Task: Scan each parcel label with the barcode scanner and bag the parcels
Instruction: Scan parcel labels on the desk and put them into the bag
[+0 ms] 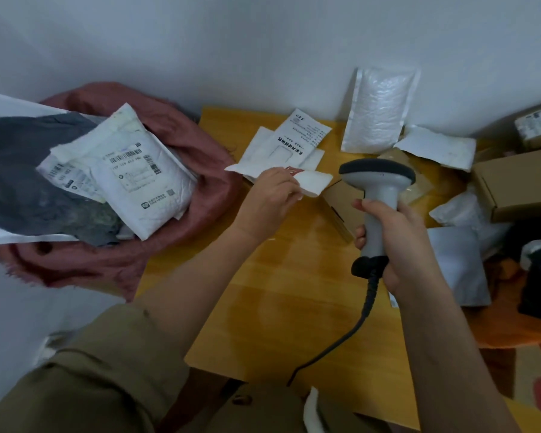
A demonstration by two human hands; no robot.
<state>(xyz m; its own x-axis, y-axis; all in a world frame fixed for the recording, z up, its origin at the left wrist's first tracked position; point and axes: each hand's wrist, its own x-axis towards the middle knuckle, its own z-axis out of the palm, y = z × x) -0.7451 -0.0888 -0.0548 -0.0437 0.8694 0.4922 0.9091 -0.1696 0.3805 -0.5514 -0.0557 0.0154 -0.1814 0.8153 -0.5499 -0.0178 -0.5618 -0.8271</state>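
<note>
two hands work over the yellow wooden table (pixel 288 276), which fills the middle of the view with parcels scattered along its far and right sides. off its left edge sits the pink bag (pixel 200 170), mouth open toward the table, already holding a dark grey mailer (pixel 28 189) and a white labelled mailer (pixel 144 179) with its barcodes facing up. on the right lie brown cardboard boxes (pixel 519 182); against the far wall leans a bubble mailer (pixel 378 110), and near the table's middle lies a flat white envelope with a printed slip (pixel 297 139). the barcode scanner (pixel 378 189) stands upright in the right hand (pixel 400 245), fingers wrapped tight around its grip, its dark head turned away toward the far side, its cable (pixel 341 342) trailing back off the near edge. the left hand (pixel 269 198) is pinched shut on the corner of a small white parcel (pixel 313 182) — the smallest thing in play and the one that matters now. that parcel lies just left of and slightly below the scanner head, its long axis running roughly left to right, between the two hands but touching only the left. whether its label faces up cannot be told. the next move likely turns on this — the parcel needs its label under the scanner's window to the right, then a sweep left to the bag, which the left hand is nearer to.
</note>
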